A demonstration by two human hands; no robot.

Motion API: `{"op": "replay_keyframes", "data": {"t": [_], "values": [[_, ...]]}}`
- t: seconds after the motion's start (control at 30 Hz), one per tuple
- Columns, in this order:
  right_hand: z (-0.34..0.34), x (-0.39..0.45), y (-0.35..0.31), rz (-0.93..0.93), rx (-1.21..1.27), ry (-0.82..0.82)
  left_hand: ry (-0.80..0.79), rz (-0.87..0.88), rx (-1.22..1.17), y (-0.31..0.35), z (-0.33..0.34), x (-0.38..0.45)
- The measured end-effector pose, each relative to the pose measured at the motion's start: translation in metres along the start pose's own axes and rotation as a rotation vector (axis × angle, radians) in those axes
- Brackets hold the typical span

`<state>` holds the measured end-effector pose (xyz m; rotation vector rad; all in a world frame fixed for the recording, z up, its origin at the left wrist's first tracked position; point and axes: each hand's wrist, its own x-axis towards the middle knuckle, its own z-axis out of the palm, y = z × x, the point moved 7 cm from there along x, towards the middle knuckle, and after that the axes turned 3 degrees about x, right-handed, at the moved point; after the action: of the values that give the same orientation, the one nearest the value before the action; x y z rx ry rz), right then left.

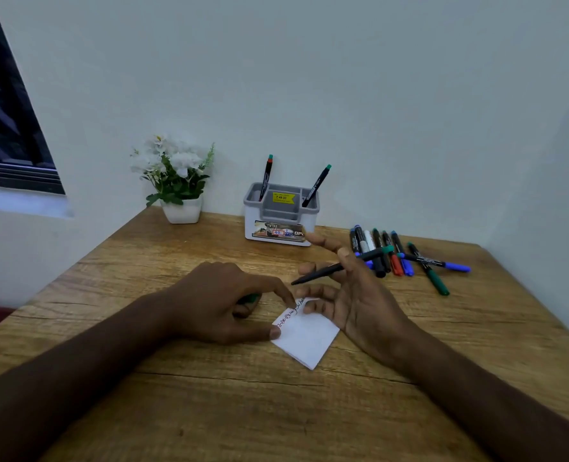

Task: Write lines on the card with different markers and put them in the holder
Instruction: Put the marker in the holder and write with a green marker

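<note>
A small white card [306,338] lies on the wooden table [210,395], with a handwritten line along its upper left edge. My left hand [223,305] presses the card's left corner with thumb and forefinger and curls around a green marker cap [251,298]. My right hand [346,295] hovers palm up just right of the card, fingers spread, and pinches an uncapped black marker with a green end [339,265] between thumb and fingers. The white and grey holder [281,215] stands behind, with two markers [266,176] upright in it.
A bunch of loose markers [389,253] in blue, black, red and green lies at the right of the table. A white pot of artificial flowers [176,181] stands at the back left against the wall. A dark window is at the far left.
</note>
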<state>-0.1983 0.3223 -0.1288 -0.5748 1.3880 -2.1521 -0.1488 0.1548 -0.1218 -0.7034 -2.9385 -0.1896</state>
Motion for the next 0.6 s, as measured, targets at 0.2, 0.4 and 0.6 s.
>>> {"op": "replay_keyframes", "data": {"t": [0.2, 0.4, 0.6], "values": [[-0.019, -0.009, -0.022, -0.116, -0.13, 0.222, 0.018, 0.03, 0.011, 0.0, 0.002, -0.001], [0.002, -0.022, -0.006, -0.069, -0.627, 0.16, 0.0, 0.041, -0.048, -0.006, 0.004, 0.0], [0.017, -0.024, -0.001, -0.11, -0.887, 0.135, -0.001, 0.057, -0.05, -0.008, 0.005, 0.001]]}}
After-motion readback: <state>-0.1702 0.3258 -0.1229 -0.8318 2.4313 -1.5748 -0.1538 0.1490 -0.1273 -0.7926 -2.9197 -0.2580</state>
